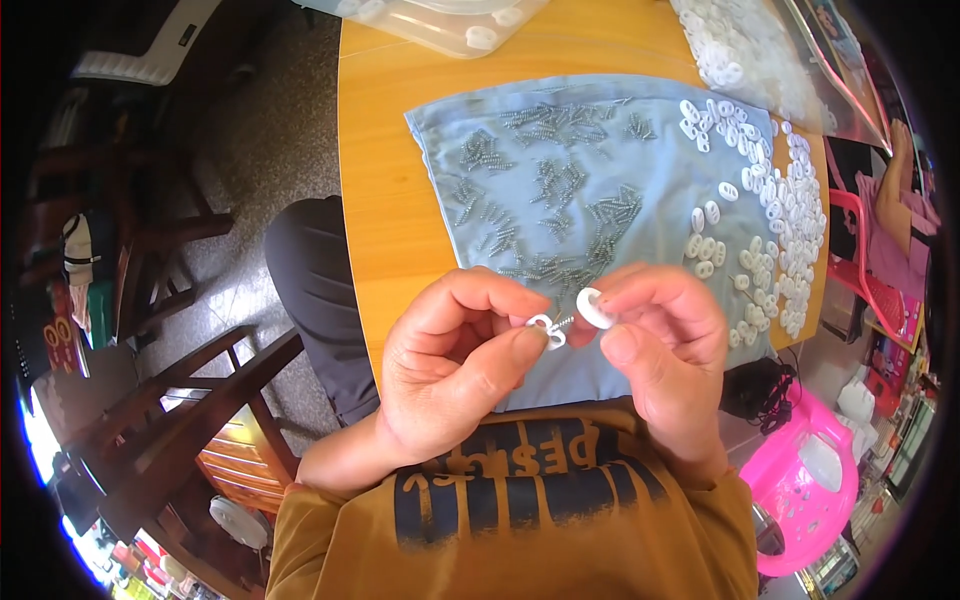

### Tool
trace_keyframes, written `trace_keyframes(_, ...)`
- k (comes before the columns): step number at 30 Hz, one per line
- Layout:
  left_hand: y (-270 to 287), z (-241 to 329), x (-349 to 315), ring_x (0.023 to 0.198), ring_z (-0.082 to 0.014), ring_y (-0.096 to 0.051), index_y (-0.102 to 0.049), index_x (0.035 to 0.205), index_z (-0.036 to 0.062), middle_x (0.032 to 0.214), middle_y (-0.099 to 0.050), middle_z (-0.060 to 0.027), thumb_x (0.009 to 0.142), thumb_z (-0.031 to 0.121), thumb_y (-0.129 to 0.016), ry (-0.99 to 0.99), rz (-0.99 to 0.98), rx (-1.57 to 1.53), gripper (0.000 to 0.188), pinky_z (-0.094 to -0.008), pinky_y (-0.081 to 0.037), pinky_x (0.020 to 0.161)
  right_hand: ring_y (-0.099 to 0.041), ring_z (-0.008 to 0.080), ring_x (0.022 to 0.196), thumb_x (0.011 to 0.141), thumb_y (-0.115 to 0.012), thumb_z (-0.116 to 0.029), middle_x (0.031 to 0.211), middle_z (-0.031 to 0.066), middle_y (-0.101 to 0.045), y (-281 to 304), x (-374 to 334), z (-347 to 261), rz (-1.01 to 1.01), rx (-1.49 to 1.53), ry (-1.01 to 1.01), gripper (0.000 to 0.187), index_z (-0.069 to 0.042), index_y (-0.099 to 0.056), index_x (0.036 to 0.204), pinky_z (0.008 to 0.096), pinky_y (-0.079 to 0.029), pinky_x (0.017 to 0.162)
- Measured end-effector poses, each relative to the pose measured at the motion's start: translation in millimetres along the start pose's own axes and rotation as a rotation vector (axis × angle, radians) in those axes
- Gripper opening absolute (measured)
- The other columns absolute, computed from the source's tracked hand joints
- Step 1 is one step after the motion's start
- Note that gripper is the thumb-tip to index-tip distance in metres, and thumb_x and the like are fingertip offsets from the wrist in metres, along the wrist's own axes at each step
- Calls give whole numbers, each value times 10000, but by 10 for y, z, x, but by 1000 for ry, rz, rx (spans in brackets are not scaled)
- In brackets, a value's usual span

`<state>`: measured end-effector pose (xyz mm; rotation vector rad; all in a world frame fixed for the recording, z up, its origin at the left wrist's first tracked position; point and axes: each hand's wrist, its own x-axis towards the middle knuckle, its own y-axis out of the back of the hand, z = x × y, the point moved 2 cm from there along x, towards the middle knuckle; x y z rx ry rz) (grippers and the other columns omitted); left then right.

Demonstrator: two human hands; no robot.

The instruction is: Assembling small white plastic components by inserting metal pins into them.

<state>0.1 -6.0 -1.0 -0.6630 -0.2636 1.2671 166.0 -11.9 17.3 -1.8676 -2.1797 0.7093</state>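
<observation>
Close in front of my chest, my left hand pinches a small white plastic piece with two round holes between thumb and index finger. A thin metal spring sticks out of it toward the right. My right hand grips a white oval plastic piece by its edge, tilted, just beside the spring's tip. Whether the two pieces touch is hard to make out. Beneath both hands a light blue cloth covers the table, with several heaps of springs on it.
White oval pieces lie scattered along the table's right side. A clear bag of white pieces stands at the far right, a translucent bin at the far edge. The wooden tabletop shows at left. A pink plastic chair stands at lower right.
</observation>
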Motion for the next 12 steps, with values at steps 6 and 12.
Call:
trace_keyframes(6, 15, -5, -10, 669, -19, -471, -536, 1044, -2, 849, -544, -1, 838, -83, -540, -3, -28, -29, 221, -158, -366, 549, -544, 120, 904, 824, -574, 67, 964, 80, -571, -30, -4, 23, 58, -62, 8, 187, 33, -545, 1005, 247, -443, 800)
trace_keyframes(12, 4, -22, -4, 694, -30, -485, -533, 1052, -4, 880, -547, -14, 839, -75, -546, -17, -51, -22, 225, -161, -382, 577, -541, 152, 945, 808, -582, 79, 1026, 122, -545, 76, -2, 52, -47, -240, 49, 312, 26, -501, 1104, 257, -439, 843)
